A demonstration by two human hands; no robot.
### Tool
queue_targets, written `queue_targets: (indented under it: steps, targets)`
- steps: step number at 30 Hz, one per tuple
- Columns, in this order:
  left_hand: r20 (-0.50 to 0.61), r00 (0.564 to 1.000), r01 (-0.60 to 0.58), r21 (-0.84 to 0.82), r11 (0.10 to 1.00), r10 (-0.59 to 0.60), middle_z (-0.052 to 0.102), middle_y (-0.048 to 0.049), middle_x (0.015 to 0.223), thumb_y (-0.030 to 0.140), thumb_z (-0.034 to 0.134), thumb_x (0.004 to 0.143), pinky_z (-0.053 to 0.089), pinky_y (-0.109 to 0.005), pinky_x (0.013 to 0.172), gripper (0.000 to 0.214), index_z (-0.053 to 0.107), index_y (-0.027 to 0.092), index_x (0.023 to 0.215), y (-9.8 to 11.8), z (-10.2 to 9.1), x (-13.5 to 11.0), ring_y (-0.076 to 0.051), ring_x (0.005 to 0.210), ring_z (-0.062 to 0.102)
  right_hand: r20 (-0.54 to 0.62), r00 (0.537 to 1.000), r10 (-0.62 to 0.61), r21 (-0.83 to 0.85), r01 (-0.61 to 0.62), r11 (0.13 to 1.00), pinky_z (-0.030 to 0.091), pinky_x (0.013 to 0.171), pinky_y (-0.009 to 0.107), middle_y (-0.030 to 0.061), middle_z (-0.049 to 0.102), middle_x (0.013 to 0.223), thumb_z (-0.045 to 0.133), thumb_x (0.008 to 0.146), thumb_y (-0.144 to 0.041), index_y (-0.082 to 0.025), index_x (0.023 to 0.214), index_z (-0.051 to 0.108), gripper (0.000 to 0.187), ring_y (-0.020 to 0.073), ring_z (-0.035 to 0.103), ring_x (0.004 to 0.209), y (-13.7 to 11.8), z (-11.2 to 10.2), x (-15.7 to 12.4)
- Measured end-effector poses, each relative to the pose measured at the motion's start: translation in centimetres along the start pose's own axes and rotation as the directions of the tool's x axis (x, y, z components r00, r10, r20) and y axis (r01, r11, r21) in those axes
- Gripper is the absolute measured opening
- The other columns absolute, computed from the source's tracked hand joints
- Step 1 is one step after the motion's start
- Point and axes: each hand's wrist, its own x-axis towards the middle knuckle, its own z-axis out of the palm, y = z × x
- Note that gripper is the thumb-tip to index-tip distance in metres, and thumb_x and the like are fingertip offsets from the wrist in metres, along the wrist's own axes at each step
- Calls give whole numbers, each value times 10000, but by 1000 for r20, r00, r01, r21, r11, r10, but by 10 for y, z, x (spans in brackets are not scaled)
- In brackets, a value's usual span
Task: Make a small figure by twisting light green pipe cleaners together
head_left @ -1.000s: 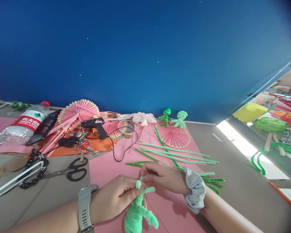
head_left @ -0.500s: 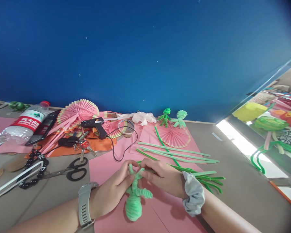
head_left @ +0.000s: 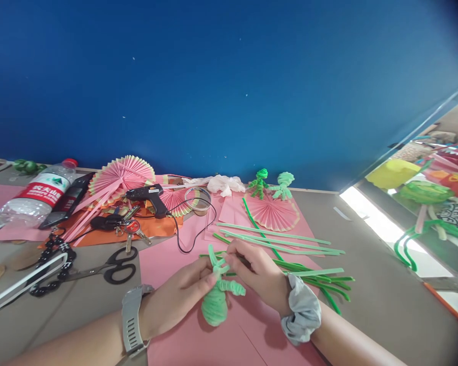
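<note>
A light green pipe cleaner figure point(head_left: 214, 306) hangs head-down between my hands, its round coiled head toward me and one coiled arm sticking out to the right. My left hand point(head_left: 181, 292) is closed on its body, thumb on top. Two uncoiled ends point up and away; my right hand point(head_left: 254, 272) pinches the right-hand one with thumb and forefinger. Pink paper point(head_left: 252, 339) lies underneath. Beyond and right of my hands are loose light and dark green pipe cleaners point(head_left: 278, 241).
Two finished-looking green figures point(head_left: 282, 186) stand by the blue wall near a pink paper fan point(head_left: 273, 213). To the left lie a glue gun point(head_left: 148, 197), tape roll point(head_left: 198, 201), keys point(head_left: 132, 231), scissors point(head_left: 116, 264), a bead string point(head_left: 44, 284) and a plastic bottle point(head_left: 41, 193).
The figure has risen slightly away from me and to the right. Its loose ends now stand higher above my left fingers, and my right hand has shifted up a little with its grip.
</note>
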Motion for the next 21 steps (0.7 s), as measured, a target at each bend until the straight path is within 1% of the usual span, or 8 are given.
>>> queue_targets:
  steps: [2, 5, 7, 9, 12, 16, 18, 21]
  targets:
    - [15, 1000, -8, 17, 1000, 8, 635, -80, 997, 363, 423, 872, 463, -337, 804, 380, 458, 190, 1208, -1, 2, 1, -194, 828, 619, 7, 1000, 17, 32, -17, 999, 342, 496, 198, -51, 458, 611, 404, 889, -268, -192, 720, 423, 186, 81, 396, 525, 0, 1, 0]
    - [-61, 998, -8, 98, 995, 14, 655, -47, 867, 383, 399, 875, 477, -294, 733, 379, 473, 190, 1192, -2, 3, 1, -176, 733, 620, 44, 999, 29, 64, -32, 997, 356, 501, 203, -39, 482, 620, 384, 899, -312, -190, 731, 427, 213, 88, 422, 541, -1, 3, -1]
    - [-126, 992, -4, 168, 986, 25, 657, -36, 834, 386, 386, 877, 475, -273, 714, 362, 501, 199, 1166, -3, 2, 0, -180, 754, 607, 72, 997, 36, 84, -42, 996, 363, 500, 204, -30, 495, 633, 382, 900, -346, -185, 759, 440, 221, 91, 436, 546, -3, 5, -1]
    - [-169, 985, -9, 216, 976, 46, 656, -32, 858, 369, 382, 882, 466, -261, 731, 333, 525, 211, 1138, -4, 2, -1, -179, 791, 593, 101, 994, 38, 103, -48, 993, 359, 495, 202, -24, 504, 648, 404, 890, -372, -181, 795, 451, 218, 91, 442, 548, -3, 7, -2]
    - [-171, 982, -36, 247, 968, 81, 634, -22, 968, 331, 377, 893, 438, -238, 786, 284, 546, 225, 1095, -3, 2, -2, -163, 856, 568, 134, 991, 11, 137, -29, 990, 343, 483, 199, -32, 494, 651, 453, 869, -382, -182, 856, 464, 201, 82, 416, 521, -2, 9, -3]
    - [-184, 978, -44, 262, 964, 95, 602, 3, 987, 321, 354, 905, 411, -205, 786, 248, 535, 233, 1050, -1, 2, -2, -137, 868, 534, 83, 996, -44, 196, 27, 980, 366, 550, 213, -21, 490, 703, 435, 882, -346, -183, 825, 478, 178, 96, 432, 594, 2, 12, -3]
    - [-209, 973, -34, 284, 958, 97, 592, 8, 916, 328, 346, 907, 404, -212, 782, 227, 521, 218, 1002, -2, 1, -1, -130, 814, 521, 45, 998, -52, 221, 40, 974, 371, 583, 221, -15, 487, 728, 425, 888, -325, -185, 805, 477, 171, 104, 431, 633, 4, 12, -3]
    - [-230, 968, -18, 329, 944, 98, 562, 15, 808, 341, 356, 901, 403, -234, 769, 195, 489, 199, 890, -4, 0, 1, -131, 750, 500, 43, 999, -29, 267, 16, 964, 367, 582, 228, -13, 477, 738, 436, 884, -314, -185, 805, 477, 157, 104, 416, 627, 4, 12, -2]
